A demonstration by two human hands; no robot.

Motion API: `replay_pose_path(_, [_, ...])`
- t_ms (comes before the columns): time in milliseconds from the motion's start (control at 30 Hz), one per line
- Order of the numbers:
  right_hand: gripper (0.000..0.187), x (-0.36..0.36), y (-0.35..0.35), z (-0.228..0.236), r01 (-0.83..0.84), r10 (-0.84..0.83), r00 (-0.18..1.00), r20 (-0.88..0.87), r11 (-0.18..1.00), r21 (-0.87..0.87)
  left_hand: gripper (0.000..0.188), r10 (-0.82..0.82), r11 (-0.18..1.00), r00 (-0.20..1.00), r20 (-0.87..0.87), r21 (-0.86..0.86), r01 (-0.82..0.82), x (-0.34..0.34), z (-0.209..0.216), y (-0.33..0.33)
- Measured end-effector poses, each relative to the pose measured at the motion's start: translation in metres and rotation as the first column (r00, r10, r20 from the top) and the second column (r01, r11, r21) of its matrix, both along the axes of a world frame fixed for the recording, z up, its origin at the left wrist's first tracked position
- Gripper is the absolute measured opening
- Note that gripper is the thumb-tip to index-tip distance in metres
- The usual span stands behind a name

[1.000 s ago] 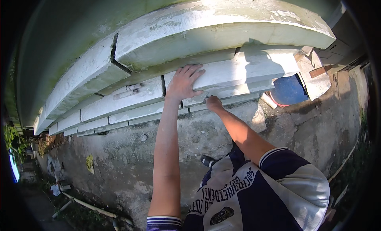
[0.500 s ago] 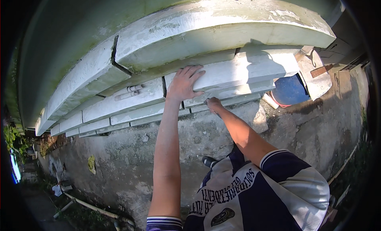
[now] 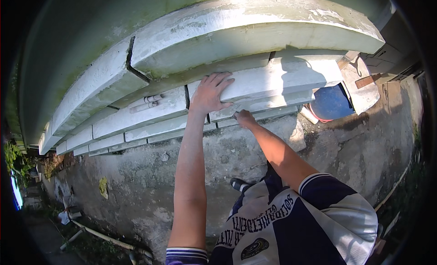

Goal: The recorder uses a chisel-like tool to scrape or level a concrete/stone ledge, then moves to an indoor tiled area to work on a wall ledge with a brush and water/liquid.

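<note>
My left hand [image 3: 211,94] lies flat with spread fingers on the top of a long pale concrete slab [image 3: 264,81], just right of a dark gap between two slabs. Lower and to the right, my right hand [image 3: 245,119] is closed around a small dark tool, mostly hidden in the fingers. Its tip shows at the left of the fist, by the front of the slabs beneath my left hand. More slabs are stacked in stepped rows, with a thick upper slab [image 3: 255,42] above my hands. Two short pale cylinders [image 3: 145,103] rest on the slab to the left.
On the right stands a blue container [image 3: 331,102] beside a pale board [image 3: 364,89] with a rusty brown piece [image 3: 368,80] on it. A yellow scrap [image 3: 104,187] lies on the rough concrete floor [image 3: 141,187]. A long pale pole [image 3: 109,239] stretches along the lower left.
My right hand has shifted very slightly left and its tool tip shows a little more. My left hand stays on the slab. The whole view has moved slightly.
</note>
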State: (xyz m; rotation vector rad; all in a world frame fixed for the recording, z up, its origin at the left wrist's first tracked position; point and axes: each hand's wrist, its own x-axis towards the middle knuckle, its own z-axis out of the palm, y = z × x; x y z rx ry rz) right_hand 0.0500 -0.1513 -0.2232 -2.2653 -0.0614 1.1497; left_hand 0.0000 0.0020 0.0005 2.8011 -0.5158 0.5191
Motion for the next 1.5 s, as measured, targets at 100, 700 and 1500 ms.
replay_pose_path(100, [0.037,0.002,0.005,-0.003,-0.08,0.125,0.944,0.307,0.985,-0.153,0.077,-0.004,1.0,1.0,-0.02,0.0,0.004,0.003,0.001,-0.003])
replay_pose_path(700, [0.043,-0.003,0.007,-0.022,-0.073,0.077,0.985,0.157,0.997,-0.029,0.078,-0.006,1.0,1.0,-0.005,0.01,0.006,0.009,0.003,-0.007])
replay_pose_path(1500, [0.044,-0.025,0.012,0.006,0.105,-0.091,0.991,-0.098,0.983,0.149,0.07,0.028,0.999,0.997,-0.073,-0.032,-0.031,0.001,0.0,0.004])
